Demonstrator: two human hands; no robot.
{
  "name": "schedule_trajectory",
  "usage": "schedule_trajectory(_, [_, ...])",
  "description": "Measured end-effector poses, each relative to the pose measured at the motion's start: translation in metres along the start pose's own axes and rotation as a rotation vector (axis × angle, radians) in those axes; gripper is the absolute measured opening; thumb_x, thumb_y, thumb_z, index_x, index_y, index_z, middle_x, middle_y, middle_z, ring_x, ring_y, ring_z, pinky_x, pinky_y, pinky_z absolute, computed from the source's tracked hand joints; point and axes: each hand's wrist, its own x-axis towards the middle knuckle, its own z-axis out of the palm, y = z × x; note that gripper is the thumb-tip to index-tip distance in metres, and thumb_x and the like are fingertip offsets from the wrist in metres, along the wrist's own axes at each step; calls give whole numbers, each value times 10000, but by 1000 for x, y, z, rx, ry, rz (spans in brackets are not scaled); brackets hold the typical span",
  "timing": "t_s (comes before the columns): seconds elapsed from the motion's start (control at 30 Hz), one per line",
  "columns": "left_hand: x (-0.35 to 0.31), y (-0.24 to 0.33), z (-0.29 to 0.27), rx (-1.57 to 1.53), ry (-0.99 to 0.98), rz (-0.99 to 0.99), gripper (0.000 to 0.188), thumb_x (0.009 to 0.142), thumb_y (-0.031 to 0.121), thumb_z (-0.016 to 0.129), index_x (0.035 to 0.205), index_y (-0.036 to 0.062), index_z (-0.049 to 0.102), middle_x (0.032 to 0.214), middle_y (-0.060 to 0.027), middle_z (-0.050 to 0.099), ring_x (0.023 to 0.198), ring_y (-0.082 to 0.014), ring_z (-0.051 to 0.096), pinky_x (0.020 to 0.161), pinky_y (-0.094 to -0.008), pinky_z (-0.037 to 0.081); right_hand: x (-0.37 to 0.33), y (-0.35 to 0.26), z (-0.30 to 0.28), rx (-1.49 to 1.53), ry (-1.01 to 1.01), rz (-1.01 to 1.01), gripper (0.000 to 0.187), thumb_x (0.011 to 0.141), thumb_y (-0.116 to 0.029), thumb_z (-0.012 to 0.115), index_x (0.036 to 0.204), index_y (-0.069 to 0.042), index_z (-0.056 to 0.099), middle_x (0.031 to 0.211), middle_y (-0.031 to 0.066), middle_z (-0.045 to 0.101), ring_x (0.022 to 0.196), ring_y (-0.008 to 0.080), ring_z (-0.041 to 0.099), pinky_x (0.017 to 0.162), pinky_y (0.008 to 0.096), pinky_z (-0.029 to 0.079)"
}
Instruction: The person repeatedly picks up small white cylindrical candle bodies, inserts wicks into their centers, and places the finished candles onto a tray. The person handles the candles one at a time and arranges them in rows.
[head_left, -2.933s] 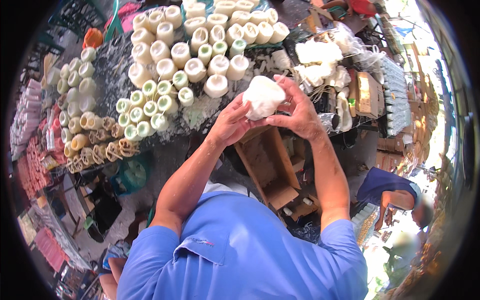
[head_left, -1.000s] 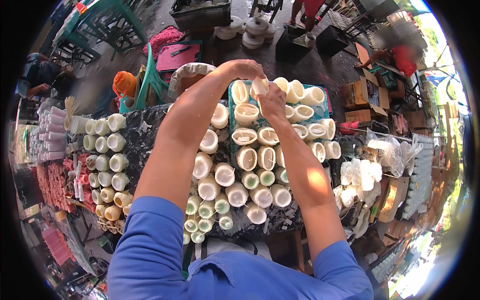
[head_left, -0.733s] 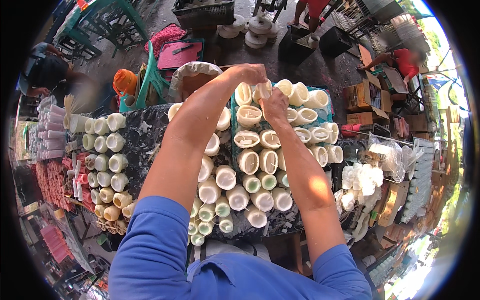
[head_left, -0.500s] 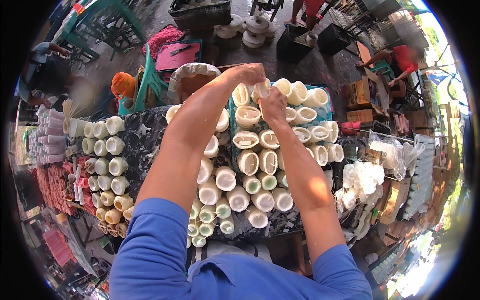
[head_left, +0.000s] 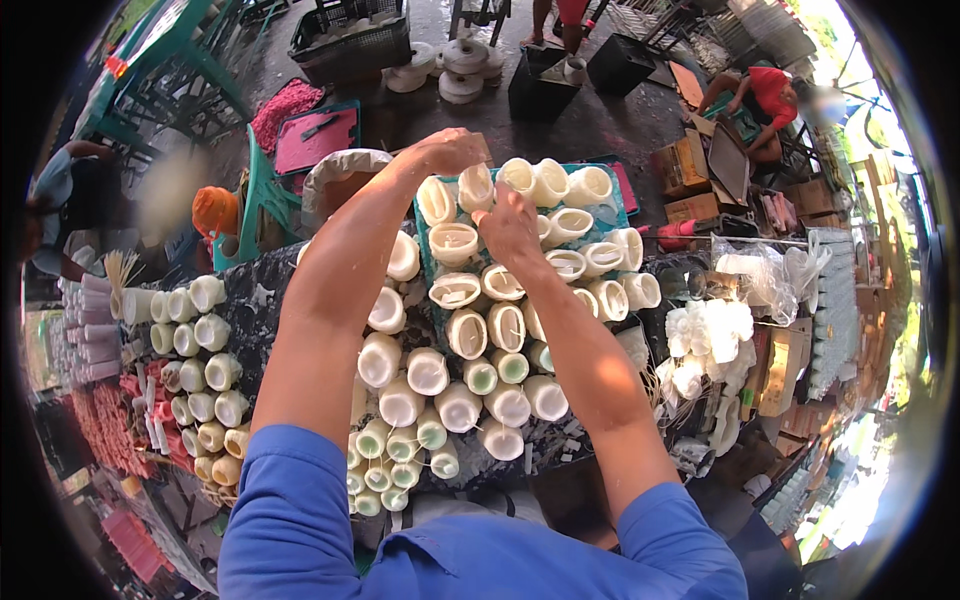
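Observation:
Rows of cream, hollow wax candles (head_left: 466,333), some with pale wicks showing, stand close together in front of me, the far ones on a teal tray (head_left: 625,222). At the far left of this tray, my left hand (head_left: 452,150) is above one candle (head_left: 476,188), fingers bent down at its top edge; what they pinch is hidden. My right hand (head_left: 510,230) closes at the same candle's lower right side, thumb by its base. Another candle (head_left: 516,176) stands just beyond the right hand's knuckles.
More candles (head_left: 222,371) fill the table's left side. White wax pieces (head_left: 708,330) and plastic bags (head_left: 765,280) lie to the right. Beyond are a green chair (head_left: 268,195), a lined sack (head_left: 335,175), a black crate (head_left: 350,45) and a seated person in red (head_left: 770,100).
The whole view has shifted, so the table and candles appear farther left and slightly lower. Both hands stay at the same candle; the right thumb shows more clearly.

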Motion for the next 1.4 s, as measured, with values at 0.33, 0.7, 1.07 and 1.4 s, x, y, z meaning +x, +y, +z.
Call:
schedule_trajectory(0.33, [64, 23, 46, 207, 65, 226, 305, 955, 195, 630, 1176, 119, 825, 1187, -163, 795, 1168, -369, 739, 1007, -470, 592, -162, -43, -136, 384, -12, 317, 343, 960, -224, 833, 1195, 17, 768, 967, 107, 801, 906, 185, 768, 890, 345, 603])
schedule_trajectory(0.7, [10, 105, -36, 181, 286, 173, 254, 959, 134, 644, 1127, 67, 824, 1116, -198, 800, 1065, -396, 769, 960, -466, 614, -307, -27, -163, 368, -14, 417, 302, 923, -136, 859, 1170, 6, 758, 975, 153, 787, 865, 269, 778, 798, 378, 610])
schedule_trajectory(1.07, [-215, 296, -43, 182, 430, 437, 241, 934, 172, 669, 1086, 54, 814, 910, -212, 774, 890, -421, 752, 843, -496, 610, -425, -43, -192, 318, 52, 563, 289, 986, -168, 798, 1201, 17, 742, 1035, 171, 801, 918, 251, 795, 831, 372, 621])
schedule_trajectory(1.4, [-418, 362, 222, -275, 16, -91, 257, 917, 153, 634, 1080, 55, 808, 798, -277, 713, 763, -472, 730, 729, -551, 579, -454, 101, -131, -186, -31, 270, 240, 921, -146, 777, 1111, -41, 675, 1019, 193, 704, 976, 415, 717, 858, 515, 580])
